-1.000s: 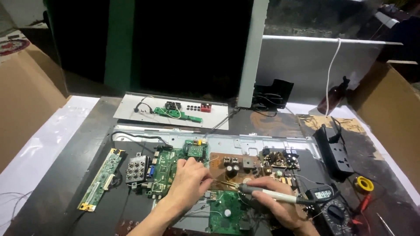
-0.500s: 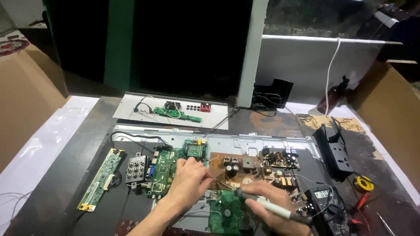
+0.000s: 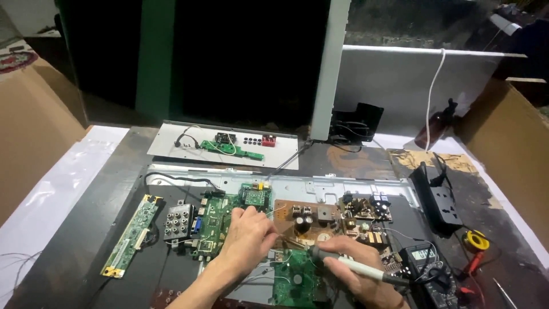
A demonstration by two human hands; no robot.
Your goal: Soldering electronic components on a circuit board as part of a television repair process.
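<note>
At six o'clock on the dark worktop (image 3: 103, 229), the right hand (image 3: 357, 269) is gripping a soldering iron (image 3: 354, 266), its grip pressed around the handle. The left hand (image 3: 246, 240) is resting fingertips, loosely curled, on the brown circuit board (image 3: 297, 220), which looks stiff, light and fragile, best held by its edges. A multimeter (image 3: 426, 269) is sitting at four o'clock.

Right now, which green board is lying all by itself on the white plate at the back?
The thin green board with the wires, on the white plate farthest from both hands. The other green boards sit closer, down on the metal chassis.
</note>
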